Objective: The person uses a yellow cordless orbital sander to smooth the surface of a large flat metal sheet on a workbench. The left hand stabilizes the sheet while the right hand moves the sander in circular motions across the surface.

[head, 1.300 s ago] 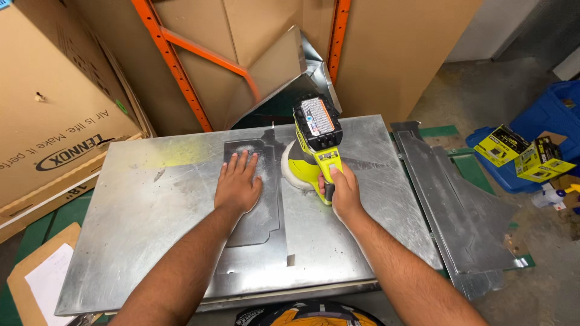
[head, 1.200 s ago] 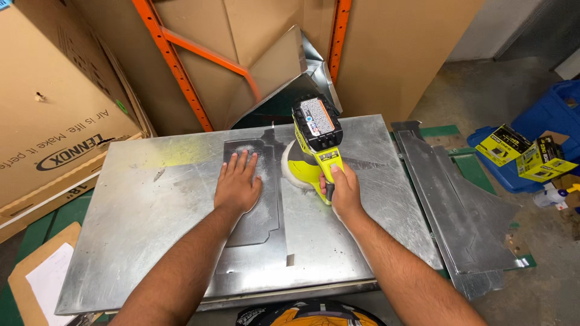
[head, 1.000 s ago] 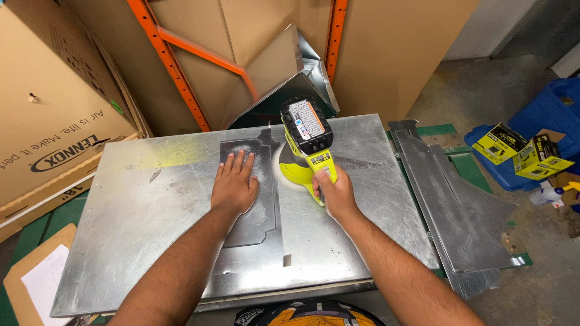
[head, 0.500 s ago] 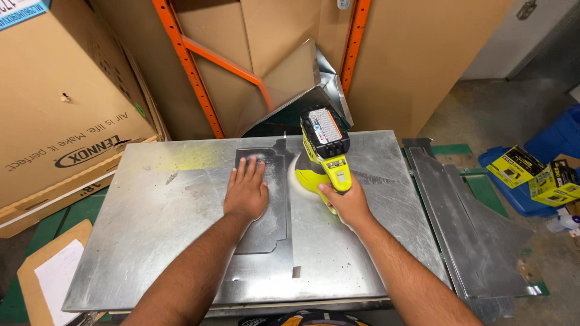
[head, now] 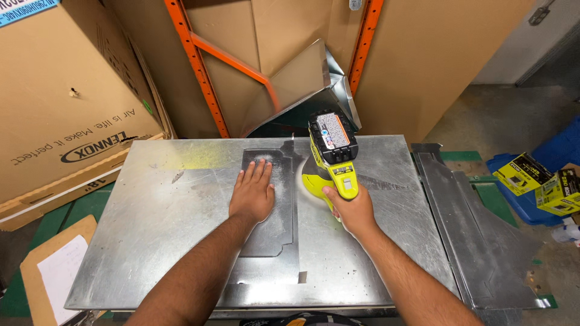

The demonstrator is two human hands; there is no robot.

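Sander: yellow-green cordless tool with a black battery pack on top, standing with its round pad down on the bench, just right of the cut metal piece.
Cardboard sheet: at far left on the floor, below the bench corner, with a white paper on it.
Large carton: at upper left, leaning behind the bench edge.
Bench: covered with a scratched, shiny metal sheet, a yellowish smear near its back left part.
Left hand: flat and open, fingers together, pressing down on the cut metal piece.
Cut metal piece: dull grey, notched outline, lying flat near the middle of the bench.
Right hand: closed around the rear handle of the sander.
Folded duct section: shiny, tilted against the orange rack upright behind the bench.
Metal offcuts: lying just right of the bench.
Yellow boxes: at far right on blue material on the floor.
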